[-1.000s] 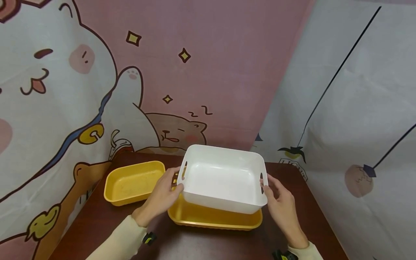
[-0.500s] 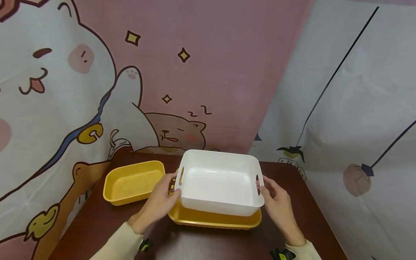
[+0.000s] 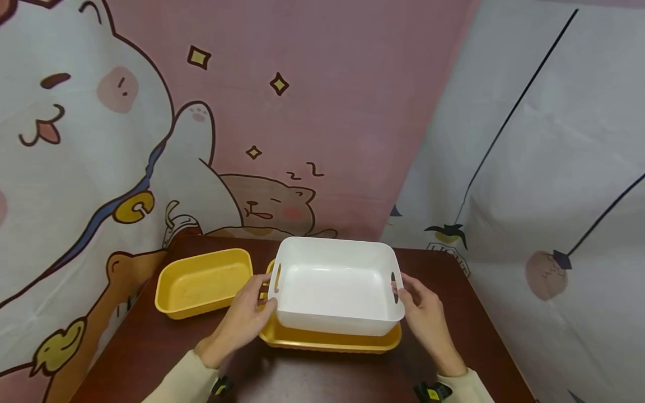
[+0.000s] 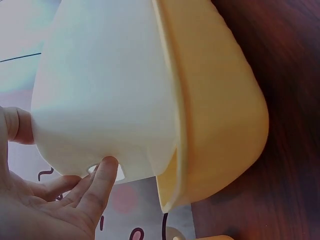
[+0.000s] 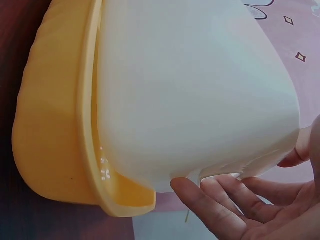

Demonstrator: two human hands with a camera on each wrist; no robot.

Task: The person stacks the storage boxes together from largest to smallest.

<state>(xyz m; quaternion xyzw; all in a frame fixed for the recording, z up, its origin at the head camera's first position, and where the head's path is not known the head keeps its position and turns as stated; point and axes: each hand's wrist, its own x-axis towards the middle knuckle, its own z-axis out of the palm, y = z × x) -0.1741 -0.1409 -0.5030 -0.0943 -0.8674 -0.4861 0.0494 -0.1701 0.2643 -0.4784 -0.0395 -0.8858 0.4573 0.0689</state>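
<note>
A white plastic storage basket (image 3: 335, 324) with a slot handle at each end is held level over a larger yellow basket (image 3: 330, 342). My left hand (image 3: 243, 316) grips its left end, thumb near the rim and fingers at the slot. At the opposite end my right hand (image 3: 428, 318) holds it the same way, fingertips by the slot. Both wrist views show the white basket's bottom dipping just inside the yellow rim (image 4: 175, 95). Whether it touches the yellow basket's floor is hidden.
A smaller yellow basket (image 3: 204, 280) sits on the dark red wooden table (image 3: 312, 383), left of the larger one. Behind the table and to its right hang printed cloths (image 3: 342, 112) with cartoon animals.
Both hands have lowered the white basket a little toward the yellow one, and it has drifted slightly left in the view. The head view has also shifted a little.
</note>
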